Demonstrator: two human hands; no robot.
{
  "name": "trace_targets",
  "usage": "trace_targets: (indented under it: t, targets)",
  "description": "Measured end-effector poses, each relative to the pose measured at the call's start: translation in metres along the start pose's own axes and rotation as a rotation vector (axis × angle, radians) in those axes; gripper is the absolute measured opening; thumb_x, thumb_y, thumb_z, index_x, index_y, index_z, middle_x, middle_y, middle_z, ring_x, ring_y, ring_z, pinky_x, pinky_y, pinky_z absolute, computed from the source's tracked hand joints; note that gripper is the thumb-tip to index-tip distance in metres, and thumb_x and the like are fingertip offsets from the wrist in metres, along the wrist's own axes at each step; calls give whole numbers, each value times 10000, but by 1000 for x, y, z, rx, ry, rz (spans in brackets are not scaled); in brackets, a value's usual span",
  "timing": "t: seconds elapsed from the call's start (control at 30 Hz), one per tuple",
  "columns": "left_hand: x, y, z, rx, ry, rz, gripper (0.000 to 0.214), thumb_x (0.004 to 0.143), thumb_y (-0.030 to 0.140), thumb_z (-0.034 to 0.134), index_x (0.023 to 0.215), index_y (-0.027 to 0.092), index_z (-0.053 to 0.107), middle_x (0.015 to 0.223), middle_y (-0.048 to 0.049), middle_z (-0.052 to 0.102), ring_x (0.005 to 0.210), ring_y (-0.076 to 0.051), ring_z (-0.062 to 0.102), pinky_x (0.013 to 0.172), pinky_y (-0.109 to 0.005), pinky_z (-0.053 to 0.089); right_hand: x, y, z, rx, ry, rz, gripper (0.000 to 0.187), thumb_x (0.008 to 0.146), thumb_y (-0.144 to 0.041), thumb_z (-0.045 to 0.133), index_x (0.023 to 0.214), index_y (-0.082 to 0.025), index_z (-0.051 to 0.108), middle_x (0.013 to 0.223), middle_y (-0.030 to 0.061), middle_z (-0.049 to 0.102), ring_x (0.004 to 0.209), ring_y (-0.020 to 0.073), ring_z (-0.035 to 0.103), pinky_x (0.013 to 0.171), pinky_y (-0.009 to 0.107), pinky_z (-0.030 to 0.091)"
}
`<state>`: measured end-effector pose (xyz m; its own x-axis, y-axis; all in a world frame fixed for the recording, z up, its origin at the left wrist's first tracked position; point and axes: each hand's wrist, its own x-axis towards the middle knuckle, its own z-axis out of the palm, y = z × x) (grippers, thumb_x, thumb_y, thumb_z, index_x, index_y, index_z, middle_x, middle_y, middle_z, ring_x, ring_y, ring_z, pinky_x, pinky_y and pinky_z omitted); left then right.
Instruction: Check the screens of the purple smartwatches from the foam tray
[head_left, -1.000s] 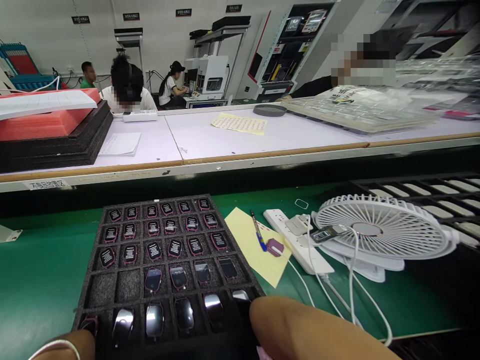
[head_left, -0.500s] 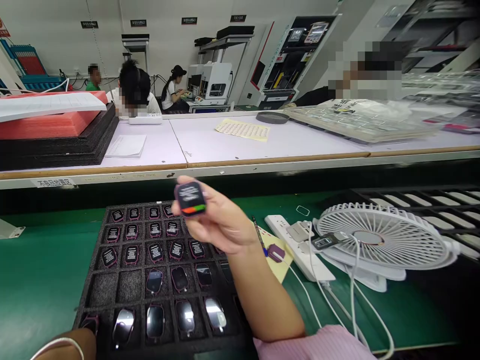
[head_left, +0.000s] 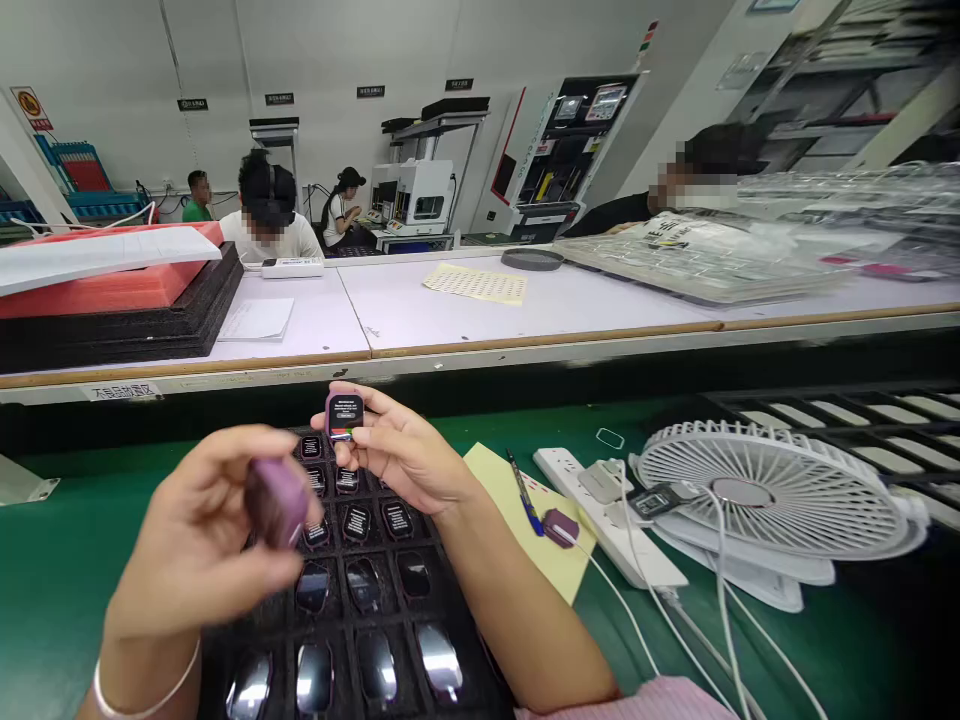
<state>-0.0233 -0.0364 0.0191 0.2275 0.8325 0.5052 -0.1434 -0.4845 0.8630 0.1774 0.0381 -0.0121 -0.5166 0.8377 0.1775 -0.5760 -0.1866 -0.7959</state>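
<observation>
Between the fingers and thumb of my right hand [head_left: 409, 450] is a smartwatch [head_left: 345, 415] without a strap, its lit screen showing white text and a coloured strip. My left hand [head_left: 202, 520], blurred by motion, grips a second purple-cased smartwatch [head_left: 277, 500]; its screen is not readable. Both hands are raised over a black foam tray [head_left: 337, 625] divided into compartments. Smartwatches with lit text [head_left: 357, 521] lie in its farther rows. Nearer ones, such as a dark-screened smartwatch [head_left: 377, 665], reflect the light. My left hand and forearm hide part of the tray's left side.
On the right stand a white fan [head_left: 739, 490] and a power strip [head_left: 607, 520] with cables. A pen [head_left: 525, 495] and a purple charger-like piece [head_left: 560, 528] lie on yellow paper [head_left: 487, 465]. A raised shelf [head_left: 450, 325] crosses behind; people sit beyond it.
My left hand has risen from the lower left corner with a smartwatch in it. My right hand's watch has shifted left and slightly down, and its screen text is now sharper.
</observation>
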Motion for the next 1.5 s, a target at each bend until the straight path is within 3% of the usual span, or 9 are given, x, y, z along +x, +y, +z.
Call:
trace_targets:
  t: [0.07,0.17,0.33,0.7,0.93,1.2,1.37,1.5]
  targets:
    - [13,-10,5,53,71,-35,464,807,164,798,1225,295,642,978,-17,723,816,-135,699,599,-173,552,1,1,-1,-40,17,-21,444,785,-135,749,1208,-215,640,1056,57,748,687,101,666,663,230,540]
    - [30,-29,9,94,182,-108,485,800,157,780,1243,245,603,1089,-45,715,920,-145,707,723,-199,588,1,1,-2,-79,51,-50,404,786,-133,734,1172,-224,658,1054,41,720,671,97,651,633,232,527]
    - [37,-44,7,-8,186,-174,613,773,171,778,1326,224,519,1170,-62,693,947,-137,710,847,-237,593,0,0,-1,-114,57,-77,483,797,-140,721,1252,-242,594,1105,50,711,714,120,689,690,275,563]
    - [41,-48,8,-66,248,-173,476,756,154,786,1191,191,598,947,-7,702,632,-83,695,598,-175,597,-1,4,2,-209,50,-152,450,816,-139,698,1238,-227,568,1030,28,700,689,106,689,661,256,565]
    - [39,-46,11,-101,188,-136,477,791,128,740,1240,200,595,1044,-30,720,696,-108,749,717,-218,649,0,3,2,-242,78,-201,434,775,-122,695,1182,-232,591,919,-8,663,665,101,652,644,252,542]
    - [37,-45,11,-104,174,-185,419,837,201,711,1246,186,618,1040,-46,727,699,-153,768,687,-258,671,1,5,4,-261,145,-210,345,797,-213,748,1111,-223,605,937,-8,636,610,80,609,593,240,512]
    - [37,-44,13,-100,199,-220,397,842,263,722,1222,182,638,1027,-52,725,662,-166,767,659,-279,676,2,6,5,-280,165,-207,352,800,-271,774,1098,-222,593,865,-23,611,573,77,555,560,239,500]
    - [37,-44,12,-121,198,-238,428,827,251,723,1240,187,636,1039,-55,720,684,-186,774,671,-294,678,1,6,5,-291,169,-219,376,788,-268,775,1109,-226,586,923,-9,614,596,83,554,570,249,515]
